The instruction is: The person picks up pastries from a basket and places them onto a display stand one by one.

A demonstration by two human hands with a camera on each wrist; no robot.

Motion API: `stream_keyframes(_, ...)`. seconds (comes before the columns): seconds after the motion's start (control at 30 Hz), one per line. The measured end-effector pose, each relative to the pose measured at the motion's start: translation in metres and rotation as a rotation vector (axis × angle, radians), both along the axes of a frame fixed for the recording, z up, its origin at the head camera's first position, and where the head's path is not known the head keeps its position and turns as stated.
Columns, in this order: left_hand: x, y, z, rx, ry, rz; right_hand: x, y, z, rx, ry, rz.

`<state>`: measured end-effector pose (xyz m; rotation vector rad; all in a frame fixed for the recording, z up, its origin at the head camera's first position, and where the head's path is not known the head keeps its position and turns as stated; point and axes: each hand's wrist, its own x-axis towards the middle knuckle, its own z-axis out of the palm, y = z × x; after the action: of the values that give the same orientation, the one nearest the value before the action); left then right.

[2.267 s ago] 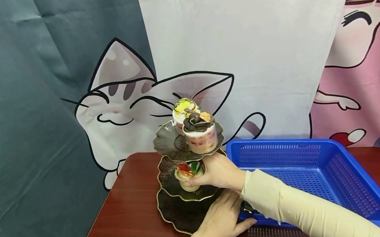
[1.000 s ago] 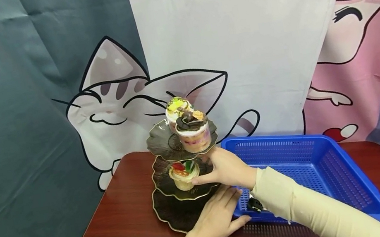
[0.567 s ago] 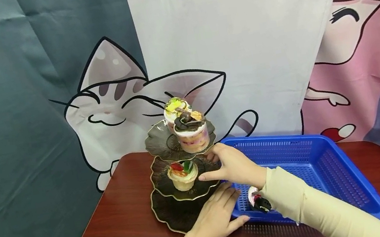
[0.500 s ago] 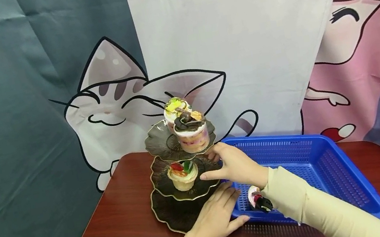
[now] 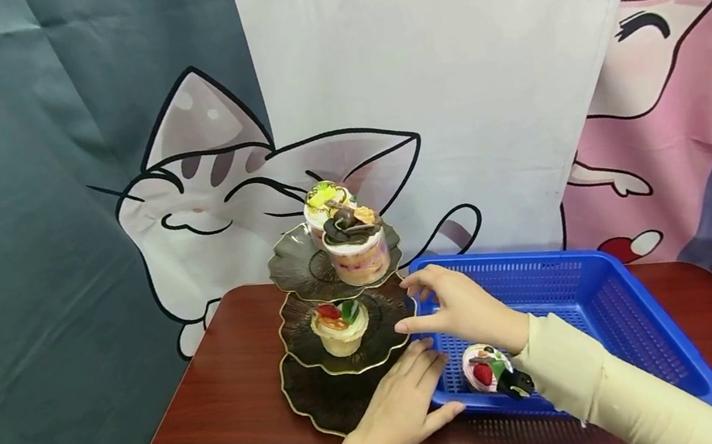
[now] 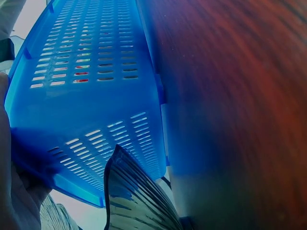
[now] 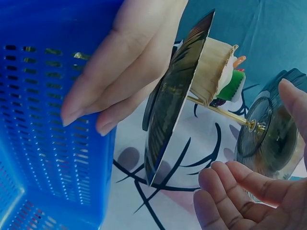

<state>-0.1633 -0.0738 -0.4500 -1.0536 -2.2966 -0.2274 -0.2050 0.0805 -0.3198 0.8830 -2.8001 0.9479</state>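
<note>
My right hand hangs over the basket's left side, fingers loosely bent and thumb apart, with nothing between them. Left of it, a fruit tart sits upright on the middle plate of a three-tier dark stand with gold edges. My left hand rests with straight, spread fingers at the near left corner of the blue plastic basket; in the left wrist view this hand is at the basket's rim. Inside the basket lies a cream cupcake with a strawberry, partly behind the right wrist's black camera.
The top plate bears a chocolate-topped layered cake cup and a yellow-topped one behind it. The bottom plate lies on the red-brown table. A printed cat curtain hangs behind.
My right hand has let go of the fruit tart and drawn back to the right, over the basket. The strawberry cupcake has come into view. The left hand keeps its place.
</note>
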Motion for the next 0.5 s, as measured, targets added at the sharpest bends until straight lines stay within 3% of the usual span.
stream_keyframes(0.5,0.001,0.000,0.002,-0.008,-0.018,0.007,0.000,0.019,-0.008,0.009,0.042,-0.010)
